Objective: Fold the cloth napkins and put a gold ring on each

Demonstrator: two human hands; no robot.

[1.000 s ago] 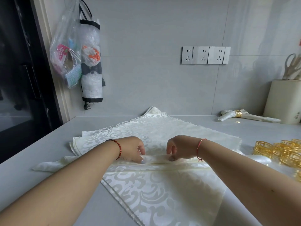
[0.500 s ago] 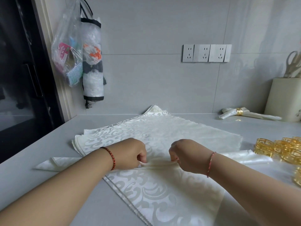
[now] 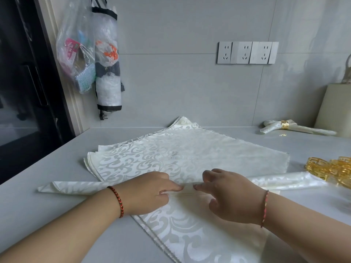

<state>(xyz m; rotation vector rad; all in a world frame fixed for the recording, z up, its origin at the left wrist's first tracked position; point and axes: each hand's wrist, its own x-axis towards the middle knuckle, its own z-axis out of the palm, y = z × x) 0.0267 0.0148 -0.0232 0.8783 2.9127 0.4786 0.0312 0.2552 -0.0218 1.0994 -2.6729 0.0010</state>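
A cream damask napkin, rolled into a long narrow strip, lies across a flat stack of the same napkins on the grey counter. My left hand and my right hand meet at the strip's middle, fingertips pinching and pressing the roll. Several gold rings lie in a pile at the right edge. A finished napkin wearing a gold ring rests at the back right.
A cream container stands against the back wall at the right. Plastic bags and a bag holder hang on the wall at the left, beside a dark doorway. Wall sockets sit above the counter.
Both hands went from fists gripping the roll to flatter hands with fingertips on it. The strip now looks narrower and its two ends stretch further out to left and right.
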